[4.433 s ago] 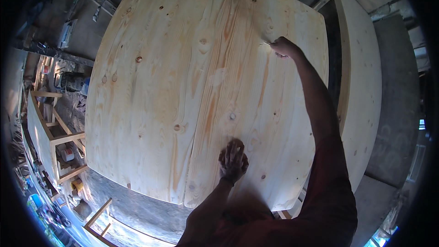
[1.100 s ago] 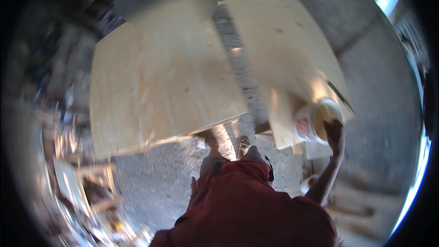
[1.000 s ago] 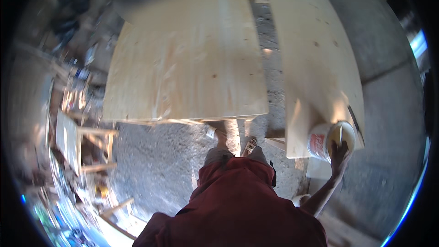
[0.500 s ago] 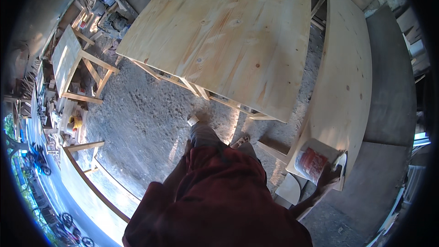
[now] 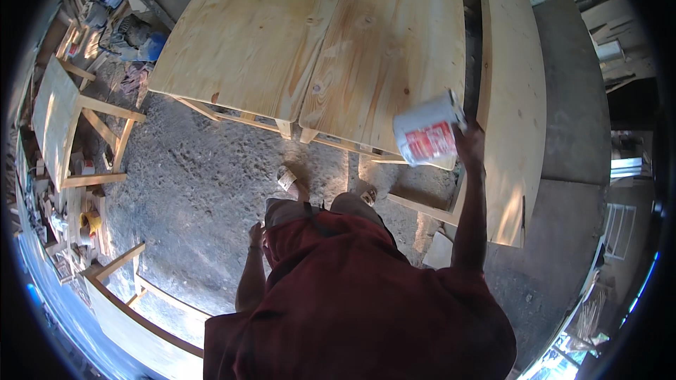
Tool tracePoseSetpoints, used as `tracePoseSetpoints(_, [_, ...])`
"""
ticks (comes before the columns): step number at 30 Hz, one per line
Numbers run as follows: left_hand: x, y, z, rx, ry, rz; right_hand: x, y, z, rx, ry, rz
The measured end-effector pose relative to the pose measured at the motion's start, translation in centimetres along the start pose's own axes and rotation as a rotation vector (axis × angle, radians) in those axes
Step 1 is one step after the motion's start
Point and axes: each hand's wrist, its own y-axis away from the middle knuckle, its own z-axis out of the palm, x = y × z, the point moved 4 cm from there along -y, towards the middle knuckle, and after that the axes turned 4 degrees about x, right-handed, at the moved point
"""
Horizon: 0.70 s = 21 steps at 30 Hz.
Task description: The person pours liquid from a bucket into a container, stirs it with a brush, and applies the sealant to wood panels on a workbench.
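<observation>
My right hand (image 5: 469,142) is closed on the rim of a white bucket (image 5: 424,131) with a red label. The bucket hangs tilted over the near right corner of a pale wooden tabletop (image 5: 282,42); whether it touches the wood I cannot tell, and its inside is hidden. A second wooden top (image 5: 394,49) lies against the first, with a narrow seam between. My left hand (image 5: 256,235) hangs low beside my left thigh, fingers loosely apart, with nothing seen in it.
A long pale wooden panel (image 5: 517,77) stands along the right, beside dark grey sheets (image 5: 574,98). Further left are a small wooden-legged table (image 5: 60,109), a wooden frame with a pale top (image 5: 134,309) and scrap piles. My sandalled feet stand on rough floor (image 5: 204,162).
My right hand has carried the bucket from the near end of the long right panel, forward and left to the tabletop's corner. My left hand shows more clearly now. The view has shifted.
</observation>
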Motion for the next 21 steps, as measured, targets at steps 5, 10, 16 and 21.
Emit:
tracePoseSetpoints(5, [-3.4,1.3,-6.9,-0.011,0.031,-0.279,-5.9,-5.5,7.5,-0.064,0.379,-0.138])
tracePoseSetpoints(10, [3.1,1.0,-6.5,0.056,-0.006,-0.347,-7.3,-5.9,12.6,0.003,0.188,-0.221])
tracePoseSetpoints(16, [9.3,0.6,-2.9,0.023,0.159,-0.12,-9.4,-2.7,8.0,0.167,-0.223,-0.091])
tracePoseSetpoints(21, [7.6,-3.1,-0.6,-0.007,-0.87,0.825,-6.2,7.7,10.3,-0.114,-0.175,0.025])
